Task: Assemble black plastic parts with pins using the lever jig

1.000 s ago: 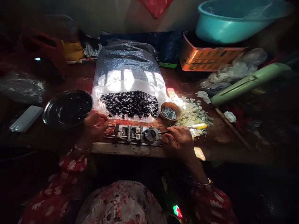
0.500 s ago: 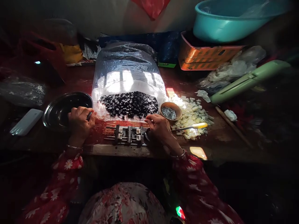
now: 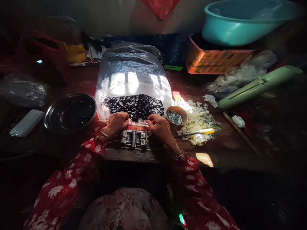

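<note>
My left hand [image 3: 117,123] is at the front left edge of a heap of small round black pieces [image 3: 137,105], its fingers curled together. What its fingertips hold, if anything, is hidden. At the heap's front right, my right hand [image 3: 159,125] has thumb and forefinger pressed in a pinch; nothing I can name shows between them. The heap spills from the mouth of a translucent plastic sack [image 3: 134,72]. Just below both hands, a small metal clamping jig [image 3: 134,139] with pale blocks sits at the table's front edge.
A shiny metal bowl [image 3: 51,123] is on the left beside a white phone-like slab [image 3: 27,123]. On the right are a small bowl of metal pins [image 3: 184,119], a pile of pale pieces [image 3: 201,118] and a yellow-handled tool [image 3: 206,131]. A blue basin [image 3: 230,32] rests on an orange basket [image 3: 216,59].
My left hand has moved right, from the metal bowl's rim to the black heap. My right hand has shifted slightly forward, still pinched. The view has tilted slightly.
</note>
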{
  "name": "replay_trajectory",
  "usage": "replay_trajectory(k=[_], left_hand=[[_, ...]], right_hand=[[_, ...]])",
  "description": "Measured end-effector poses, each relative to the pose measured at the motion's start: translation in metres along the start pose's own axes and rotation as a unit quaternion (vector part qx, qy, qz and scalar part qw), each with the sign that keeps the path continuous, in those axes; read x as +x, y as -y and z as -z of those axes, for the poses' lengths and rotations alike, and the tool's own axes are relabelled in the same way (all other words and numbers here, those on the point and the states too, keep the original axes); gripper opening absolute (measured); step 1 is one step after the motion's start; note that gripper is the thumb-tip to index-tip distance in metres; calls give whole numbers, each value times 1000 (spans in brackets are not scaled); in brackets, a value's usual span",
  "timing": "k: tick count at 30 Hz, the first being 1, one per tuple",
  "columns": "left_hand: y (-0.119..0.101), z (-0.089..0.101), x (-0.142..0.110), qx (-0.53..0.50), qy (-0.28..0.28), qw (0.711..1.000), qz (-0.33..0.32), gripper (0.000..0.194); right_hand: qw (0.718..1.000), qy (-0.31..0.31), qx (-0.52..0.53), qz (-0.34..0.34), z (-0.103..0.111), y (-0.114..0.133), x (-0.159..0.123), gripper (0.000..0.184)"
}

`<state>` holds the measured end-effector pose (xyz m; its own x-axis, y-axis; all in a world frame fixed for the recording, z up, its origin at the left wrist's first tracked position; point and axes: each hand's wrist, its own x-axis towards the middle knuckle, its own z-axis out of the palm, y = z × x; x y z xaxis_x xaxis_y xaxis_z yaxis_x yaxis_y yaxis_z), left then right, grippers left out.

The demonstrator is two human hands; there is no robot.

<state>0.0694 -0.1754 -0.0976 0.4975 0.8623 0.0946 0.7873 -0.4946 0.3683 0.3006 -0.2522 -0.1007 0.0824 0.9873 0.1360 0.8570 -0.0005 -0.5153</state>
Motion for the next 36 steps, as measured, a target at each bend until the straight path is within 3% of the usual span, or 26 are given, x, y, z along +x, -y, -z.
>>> replay_trajectory(k=[3, 7, 12, 16, 20, 26, 31, 36], left_hand=[[-2, 10, -16, -63, -38, 997, -15, 15], [-10, 25, -56, -177, -90, 976, -84, 14], [-14, 16, -101, -154, -102, 962, -201, 17], [-10, -2, -115, -74, -142, 958, -237, 18], [-10, -8, -116, -24, -169, 962, -211, 18], [-14, -4, -117, -5, -147, 975, -169, 12], [-23, -10, -116, -56, -131, 986, -90, 5], [-28, -12, -116, -106, -123, 986, -37, 6]], right_hand=[[992, -38, 117, 14, 10, 3, -23, 13], [977, -34, 211, 27, 22, 16, -60, 17], [977, -22, 179, 111, 11, 27, -92, 13], [984, -44, 87, 147, -8, 30, -102, 15], [981, -99, 8, 167, -19, 30, -104, 15], [969, -158, -30, 190, -28, 30, -106, 10], [973, -146, -46, 175, -31, 30, -109, 16], [984, -85, -14, 154, -21, 26, -109, 10]])
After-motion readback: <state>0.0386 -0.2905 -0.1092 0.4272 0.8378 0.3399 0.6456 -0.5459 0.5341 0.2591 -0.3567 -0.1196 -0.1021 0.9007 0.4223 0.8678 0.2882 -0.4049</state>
